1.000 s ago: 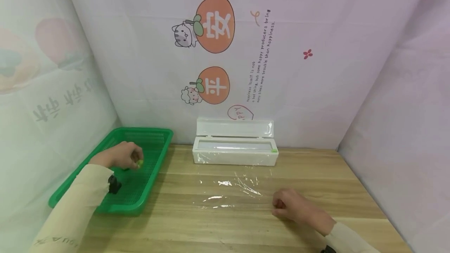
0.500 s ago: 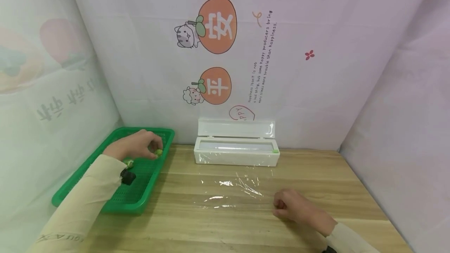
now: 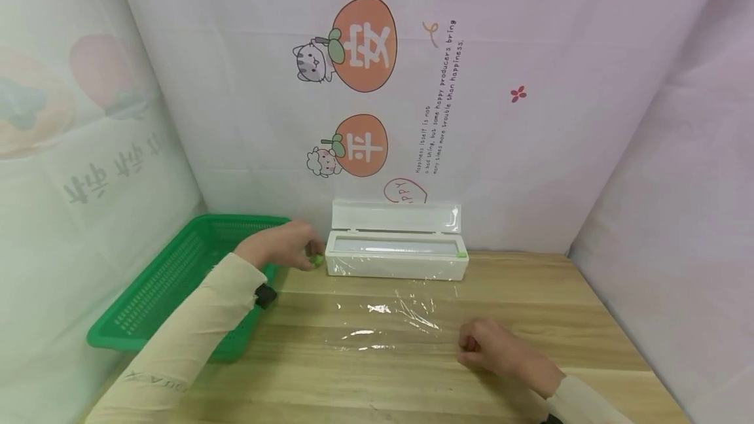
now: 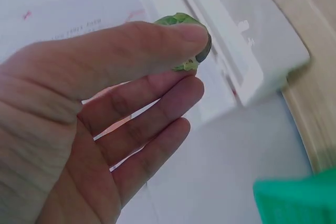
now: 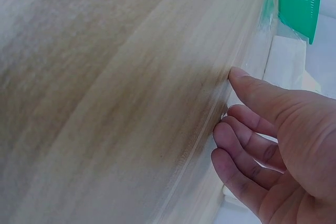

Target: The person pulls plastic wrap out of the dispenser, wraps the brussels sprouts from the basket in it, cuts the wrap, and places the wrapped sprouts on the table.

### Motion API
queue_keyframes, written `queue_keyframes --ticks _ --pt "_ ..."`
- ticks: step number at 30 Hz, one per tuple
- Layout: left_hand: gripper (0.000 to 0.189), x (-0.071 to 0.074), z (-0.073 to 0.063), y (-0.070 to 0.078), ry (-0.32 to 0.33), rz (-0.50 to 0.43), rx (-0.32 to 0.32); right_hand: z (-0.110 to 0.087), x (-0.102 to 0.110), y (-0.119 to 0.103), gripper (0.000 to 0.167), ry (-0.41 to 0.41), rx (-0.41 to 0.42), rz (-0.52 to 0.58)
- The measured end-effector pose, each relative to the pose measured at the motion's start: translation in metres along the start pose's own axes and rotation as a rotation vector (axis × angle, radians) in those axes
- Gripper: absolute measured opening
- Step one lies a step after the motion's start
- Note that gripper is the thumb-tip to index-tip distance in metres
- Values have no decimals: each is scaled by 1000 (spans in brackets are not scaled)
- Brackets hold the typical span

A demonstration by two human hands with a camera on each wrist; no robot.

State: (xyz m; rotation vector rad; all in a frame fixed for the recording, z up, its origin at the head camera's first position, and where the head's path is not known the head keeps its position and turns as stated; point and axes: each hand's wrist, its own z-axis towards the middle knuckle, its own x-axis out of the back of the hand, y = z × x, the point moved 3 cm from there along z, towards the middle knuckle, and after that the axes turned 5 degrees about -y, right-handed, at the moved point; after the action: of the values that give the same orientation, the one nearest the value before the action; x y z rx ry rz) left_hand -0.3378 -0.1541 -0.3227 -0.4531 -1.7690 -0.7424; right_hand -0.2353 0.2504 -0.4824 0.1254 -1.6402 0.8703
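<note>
My left hand (image 3: pixel 287 245) pinches a small round green leafy vegetable (image 4: pixel 181 18), sprout-like with a dark edge, between thumb and forefinger; its other fingers are loosely bent. It hovers just left of a long white cling film dispenser (image 3: pixel 394 266) whose clear lid (image 3: pixel 396 216) stands up. A sheet of cling film (image 3: pixel 383 320) stretches from the dispenser toward me over the wooden table. At the sheet's right side rests my right hand (image 3: pixel 491 347), its fingers loosely curled at the tabletop and the thumb (image 5: pixel 257 90) apart from them; nothing shows between them.
A green plastic basket (image 3: pixel 159 260) stands at the left, partly hidden by my left sleeve (image 3: pixel 194 326). White printed cloth (image 3: pixel 471 136) walls off the back and both sides of the table (image 3: pixel 548 306).
My left hand has moved right, out of the basket and over its rim to the dispenser's left end, carrying the green vegetable. My right hand has stayed in place.
</note>
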Motion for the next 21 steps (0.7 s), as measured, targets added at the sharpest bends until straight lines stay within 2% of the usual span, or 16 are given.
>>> queue_keyframes --ticks 11,16,21 --pt "17 -24 41 45 -54 -7 -131 0 0 3 18 -2 25 -4" --pt "15 -37 57 60 -52 6 -201 -1 0 2 19 -7 14 -10" --pt "14 -51 69 71 -38 21 -225 -1 1 1 19 -5 8 -21"
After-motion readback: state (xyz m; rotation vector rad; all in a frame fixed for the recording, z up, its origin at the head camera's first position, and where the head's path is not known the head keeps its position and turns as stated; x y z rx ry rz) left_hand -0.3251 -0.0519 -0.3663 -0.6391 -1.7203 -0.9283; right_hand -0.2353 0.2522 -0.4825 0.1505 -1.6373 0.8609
